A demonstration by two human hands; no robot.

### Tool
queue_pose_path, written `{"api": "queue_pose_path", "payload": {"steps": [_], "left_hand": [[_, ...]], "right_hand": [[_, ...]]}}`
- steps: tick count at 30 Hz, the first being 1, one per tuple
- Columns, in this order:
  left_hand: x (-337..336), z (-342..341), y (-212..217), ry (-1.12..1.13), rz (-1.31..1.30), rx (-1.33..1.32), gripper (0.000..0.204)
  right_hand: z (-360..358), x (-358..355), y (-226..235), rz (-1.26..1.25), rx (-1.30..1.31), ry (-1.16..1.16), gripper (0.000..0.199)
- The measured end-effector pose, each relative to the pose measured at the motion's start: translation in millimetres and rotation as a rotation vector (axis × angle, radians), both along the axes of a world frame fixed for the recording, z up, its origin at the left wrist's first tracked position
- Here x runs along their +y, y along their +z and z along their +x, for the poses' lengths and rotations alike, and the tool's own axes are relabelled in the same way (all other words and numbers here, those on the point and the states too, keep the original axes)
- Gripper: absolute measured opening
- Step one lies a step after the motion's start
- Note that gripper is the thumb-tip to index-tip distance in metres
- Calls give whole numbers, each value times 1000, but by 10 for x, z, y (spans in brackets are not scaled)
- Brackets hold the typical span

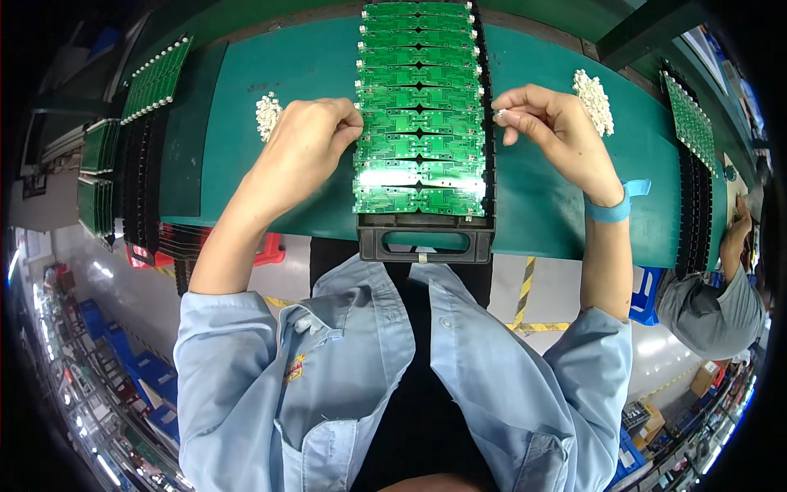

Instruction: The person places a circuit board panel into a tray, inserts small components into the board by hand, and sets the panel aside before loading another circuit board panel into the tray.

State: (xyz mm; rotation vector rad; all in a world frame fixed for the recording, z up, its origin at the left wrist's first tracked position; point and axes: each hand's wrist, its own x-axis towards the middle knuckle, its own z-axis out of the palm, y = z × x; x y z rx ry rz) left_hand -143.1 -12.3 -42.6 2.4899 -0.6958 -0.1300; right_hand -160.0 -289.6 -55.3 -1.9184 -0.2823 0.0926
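A black rack (426,241) with a handle opening at its near end holds a column of green circuit boards (420,123). Small white connectors line both side edges of the farther boards. At the left edge of the column my left hand (311,139) is closed, fingertips pinched against a board; what they hold is hidden. To the right of the rack, my right hand (561,131) pinches a small white connector (499,116) between thumb and forefinger, slightly apart from the boards. Beside each hand lies a pile of white connectors, one left (267,116) and one right (594,100).
The rack stands on a green mat (541,213). More green boards stand in racks at the far left (156,82) and at the right (691,119). A blue band (616,205) circles my right wrist. Another person (713,312) sits at the right edge.
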Motion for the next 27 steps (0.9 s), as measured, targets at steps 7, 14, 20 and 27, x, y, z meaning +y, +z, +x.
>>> {"api": "queue_pose_path", "payload": {"steps": [7,14,20,27], "left_hand": [[39,4,-65,9,-83,-12,8],[11,-39,123,86,-158,-53,8],[17,-1,212,77,-128,-66,8],[-19,59,233,30,-139,-137,9]], "right_hand": [[77,64,-52,-298,-161,44,8],[93,122,-77,-360,-337,1,7],[94,124,-106,-382,-345,54,5],[94,152,-101,-421,-390,44,7]]}}
